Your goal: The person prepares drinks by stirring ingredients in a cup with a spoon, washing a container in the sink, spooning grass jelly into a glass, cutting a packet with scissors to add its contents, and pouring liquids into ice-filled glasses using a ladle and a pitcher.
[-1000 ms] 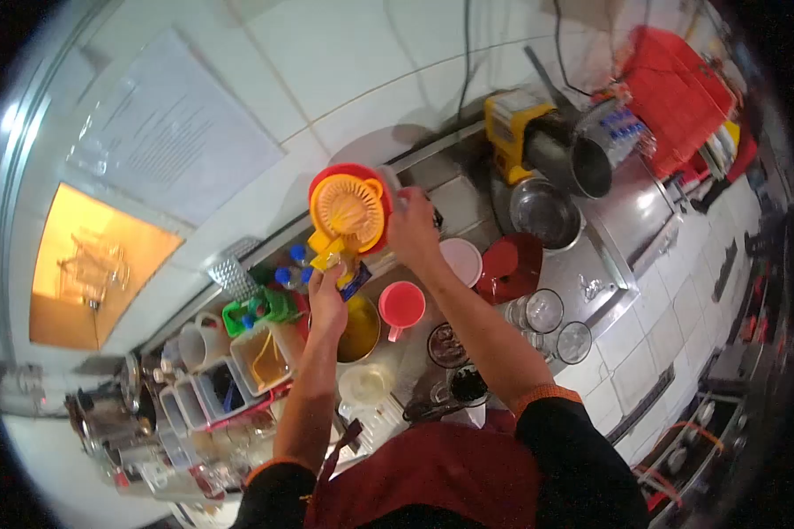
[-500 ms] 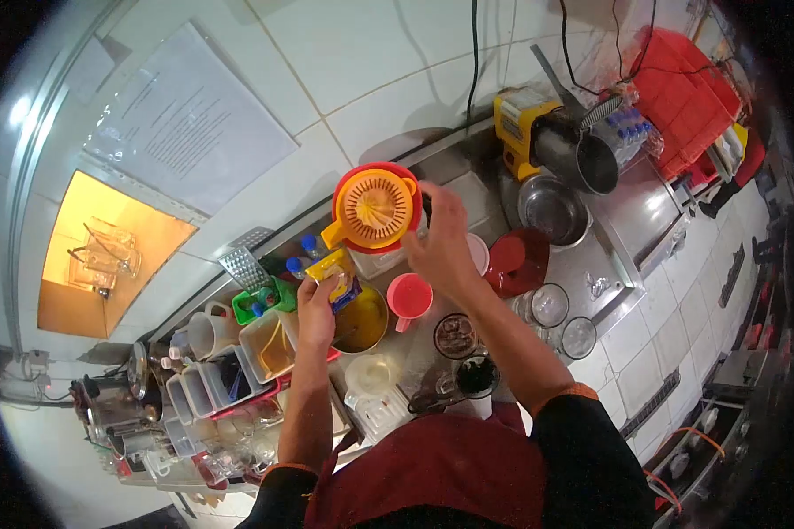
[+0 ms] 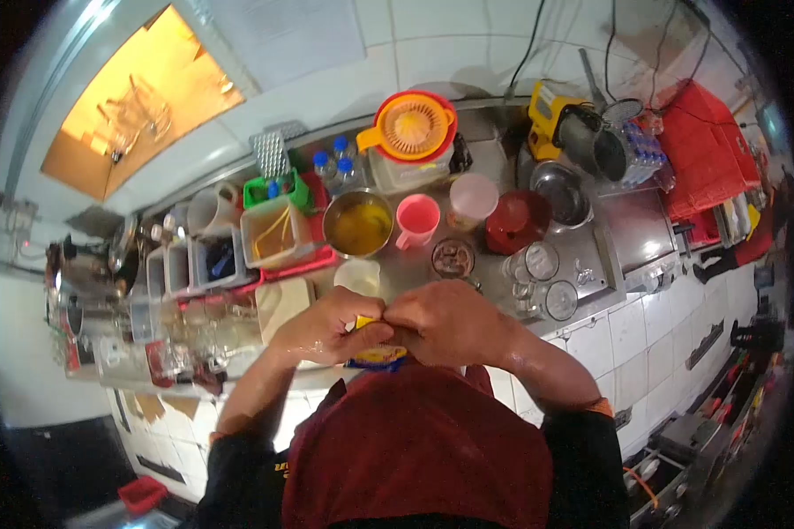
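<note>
Yellow-and-blue packet [image 3: 379, 356] is already lifted, in front of the maroon apron [image 3: 415, 450], near the table [image 3: 395, 276]; left hand [image 3: 331, 326] and right hand [image 3: 454, 322] each clench their grip on its upper edge, hiding whether it is open.

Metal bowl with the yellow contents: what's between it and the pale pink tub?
A pink mug stands between the metal bowl and the pale pink tub, as the head view shows.

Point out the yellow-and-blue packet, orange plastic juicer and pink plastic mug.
Yellow-and-blue packet [image 3: 380, 355]: head view, lower printed part.
Orange plastic juicer [image 3: 415, 129]: head view, central cone.
Pink plastic mug [image 3: 418, 216]: head view, cup interior.
</note>
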